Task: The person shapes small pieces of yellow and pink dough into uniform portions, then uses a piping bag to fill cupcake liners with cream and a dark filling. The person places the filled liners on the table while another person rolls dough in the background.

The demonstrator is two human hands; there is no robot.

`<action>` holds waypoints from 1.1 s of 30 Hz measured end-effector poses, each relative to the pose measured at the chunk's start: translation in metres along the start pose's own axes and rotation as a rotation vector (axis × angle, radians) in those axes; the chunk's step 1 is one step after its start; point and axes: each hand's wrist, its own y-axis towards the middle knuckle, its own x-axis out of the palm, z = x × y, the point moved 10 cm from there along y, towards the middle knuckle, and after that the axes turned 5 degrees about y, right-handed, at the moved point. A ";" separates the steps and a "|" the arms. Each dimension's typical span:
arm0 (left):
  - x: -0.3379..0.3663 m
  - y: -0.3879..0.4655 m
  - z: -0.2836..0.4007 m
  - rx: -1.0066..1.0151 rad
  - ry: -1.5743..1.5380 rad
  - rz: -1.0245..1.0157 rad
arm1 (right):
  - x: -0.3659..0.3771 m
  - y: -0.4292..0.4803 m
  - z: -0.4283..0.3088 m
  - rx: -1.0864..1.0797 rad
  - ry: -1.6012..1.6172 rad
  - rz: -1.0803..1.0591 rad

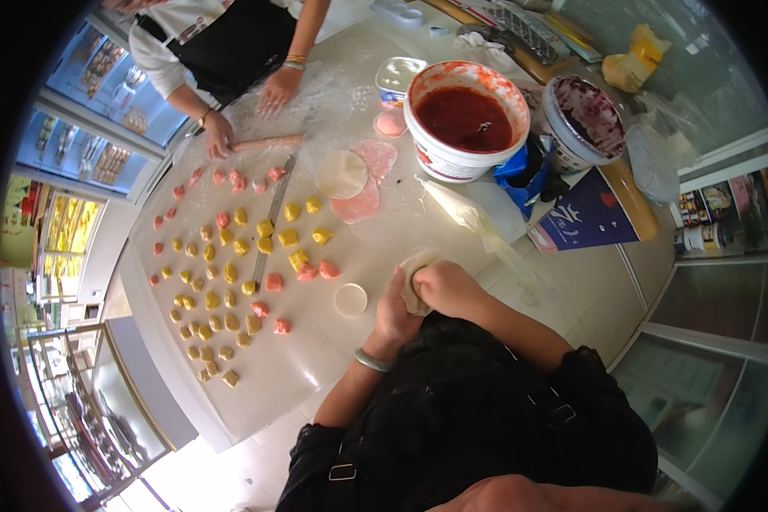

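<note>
Above the table's near edge, my left hand (398, 312) holds a round pale dough sheet (413, 296) from its left side. My right hand (447, 289) is curled into a fist and pressed into the middle of the same sheet; its fingertips are hidden. Left of my hands, a ring with a toothed rim (351, 300) lies flat. Beyond it a pale dough round (341, 175) overlaps pink dough rounds (356, 203). A filled piping bag (462, 208) lies right of these, its tail end hanging over the table edge.
Many yellow dough pieces (230, 273) and pink dough pieces (274, 281) cover the table's left side, beside a metal ruler (280, 192). Across the table, a person's hand (217, 134) touches a rolling pin (269, 142). A tub of red filling (464, 121) and a purple-smeared tub (585, 121) stand at right.
</note>
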 end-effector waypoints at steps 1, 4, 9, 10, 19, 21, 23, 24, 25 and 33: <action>-0.014 0.000 -0.006 -0.047 -0.057 0.108 | -0.005 -0.006 0.021 0.033 0.458 -0.019; -0.024 -0.002 0.007 0.052 -0.105 0.103 | -0.013 -0.025 0.083 0.292 1.633 -0.036; -0.022 -0.003 0.018 0.049 -0.053 0.027 | -0.044 -0.032 0.166 0.589 1.720 0.333; -0.015 -0.003 0.021 0.067 -0.067 -0.027 | -0.045 -0.028 0.167 0.571 1.657 0.350; -0.009 -0.015 0.031 0.099 -0.188 0.061 | -0.164 -0.089 0.021 -0.495 1.003 0.647; -0.007 -0.018 0.035 0.112 -0.199 0.054 | -0.174 -0.112 0.021 -0.533 1.251 0.809; -0.005 -0.017 0.037 0.123 -0.232 0.050 | -0.168 -0.107 0.014 -0.530 1.367 0.792; -0.006 -0.016 0.036 0.117 -0.260 0.055 | -0.160 -0.095 0.004 -0.514 1.381 0.691; -0.002 -0.013 0.035 0.113 -0.291 0.025 | -0.148 -0.082 -0.011 -0.516 1.363 0.546; 0.006 -0.011 0.028 0.101 -0.258 0.074 | -0.167 -0.080 -0.116 -0.787 0.761 0.649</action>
